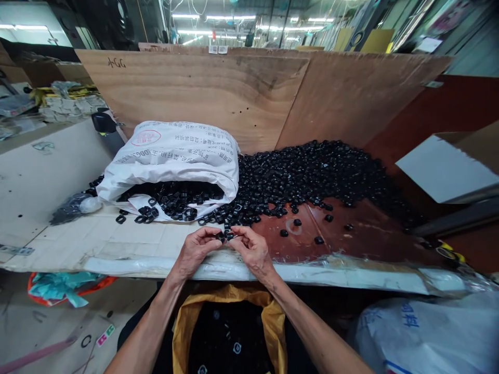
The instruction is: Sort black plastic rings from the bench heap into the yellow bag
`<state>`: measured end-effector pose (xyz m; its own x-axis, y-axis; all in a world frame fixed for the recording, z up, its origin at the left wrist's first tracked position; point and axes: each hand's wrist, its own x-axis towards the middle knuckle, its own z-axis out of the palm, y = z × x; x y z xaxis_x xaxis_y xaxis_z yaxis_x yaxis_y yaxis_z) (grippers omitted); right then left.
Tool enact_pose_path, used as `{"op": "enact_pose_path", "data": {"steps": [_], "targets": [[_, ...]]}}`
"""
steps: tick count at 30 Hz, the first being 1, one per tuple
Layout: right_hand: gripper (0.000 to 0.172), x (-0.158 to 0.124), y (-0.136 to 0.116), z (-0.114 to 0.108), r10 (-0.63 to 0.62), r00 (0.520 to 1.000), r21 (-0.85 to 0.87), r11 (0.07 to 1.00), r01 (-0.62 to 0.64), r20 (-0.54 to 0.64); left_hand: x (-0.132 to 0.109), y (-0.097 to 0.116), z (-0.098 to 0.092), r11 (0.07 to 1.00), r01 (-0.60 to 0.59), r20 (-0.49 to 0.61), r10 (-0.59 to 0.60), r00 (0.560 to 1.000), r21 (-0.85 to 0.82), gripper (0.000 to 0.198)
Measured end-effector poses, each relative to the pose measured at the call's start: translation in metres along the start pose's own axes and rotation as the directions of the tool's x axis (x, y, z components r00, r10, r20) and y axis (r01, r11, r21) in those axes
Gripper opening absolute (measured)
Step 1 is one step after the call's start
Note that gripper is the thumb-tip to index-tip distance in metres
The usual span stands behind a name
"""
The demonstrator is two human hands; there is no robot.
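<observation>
Over the bench's front edge my left hand (pixel 194 251) and my right hand (pixel 255 253) almost meet, both with fingertips pinched. A small black ring-shaped plastic part (pixel 220 237) is in my left fingers. Another small black part (pixel 230 235) sits between my right fingertips; whether the two pieces touch I cannot tell. Just beyond lies a white woven sack (pixel 175 156) on its side, its mouth spilling the same black parts. A large heap of black parts (pixel 312 171) spreads to the right. Below my hands stands an open yellow sack (pixel 180 332) with black parts inside.
A wooden board (pixel 202 93) closes off the back of the bench. A few loose parts (pixel 319 240) lie on the red-brown surface. At left rests a dark plastic bag (pixel 70 209); at right, a white cardboard flap (pixel 444 169) and a full white sack (pixel 432 332) below.
</observation>
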<state>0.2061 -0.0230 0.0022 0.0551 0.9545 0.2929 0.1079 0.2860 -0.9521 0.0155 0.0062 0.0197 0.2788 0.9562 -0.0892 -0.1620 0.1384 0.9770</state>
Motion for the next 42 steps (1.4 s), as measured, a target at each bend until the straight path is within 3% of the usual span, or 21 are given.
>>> {"op": "enact_pose_path", "data": {"steps": [5,13,19,24,27,30,34,39,42], "targets": [[0.011,0.001,-0.007,0.001,-0.169,0.985,-0.152,0.973,0.172,0.033,0.001,-0.006,0.001,0.994,-0.051,0.025,0.049,0.998,0.093,0.035],[0.014,0.0,-0.005,0.007,-0.123,0.992,-0.304,0.944,0.129,0.039,-0.001,-0.012,0.005,0.972,-0.125,0.076,0.112,0.991,0.201,0.034],[0.032,0.002,-0.008,0.008,-0.088,0.994,-0.4,0.91,0.108,0.068,-0.004,-0.009,0.005,0.869,-0.31,0.175,0.261,0.949,0.385,0.013],[0.05,0.006,-0.009,0.011,-0.027,0.995,-0.498,0.864,0.072,0.096,-0.006,-0.001,0.008,0.815,-0.351,0.212,0.284,0.935,0.46,0.011],[0.049,0.005,-0.007,0.012,-0.06,0.996,-0.486,0.87,0.085,0.067,-0.006,-0.001,0.009,0.831,-0.342,0.221,0.269,0.937,0.439,0.011],[0.031,0.002,-0.004,0.01,-0.045,0.999,-0.357,0.933,0.049,0.018,-0.005,-0.003,0.01,0.877,-0.29,0.196,0.23,0.953,0.383,0.018],[0.014,-0.005,-0.004,0.006,-0.034,0.997,-0.196,0.979,0.048,0.074,-0.003,-0.008,0.008,0.932,-0.224,0.111,0.2,0.973,0.286,0.028],[0.017,-0.006,-0.003,0.007,-0.031,0.997,-0.228,0.973,0.046,0.07,-0.004,-0.009,0.006,0.917,-0.269,0.118,0.244,0.963,0.294,0.025],[0.035,-0.002,-0.003,0.007,-0.069,0.996,-0.347,0.934,0.086,0.06,-0.004,-0.009,0.005,0.894,-0.282,0.112,0.259,0.959,0.348,0.024]]}}
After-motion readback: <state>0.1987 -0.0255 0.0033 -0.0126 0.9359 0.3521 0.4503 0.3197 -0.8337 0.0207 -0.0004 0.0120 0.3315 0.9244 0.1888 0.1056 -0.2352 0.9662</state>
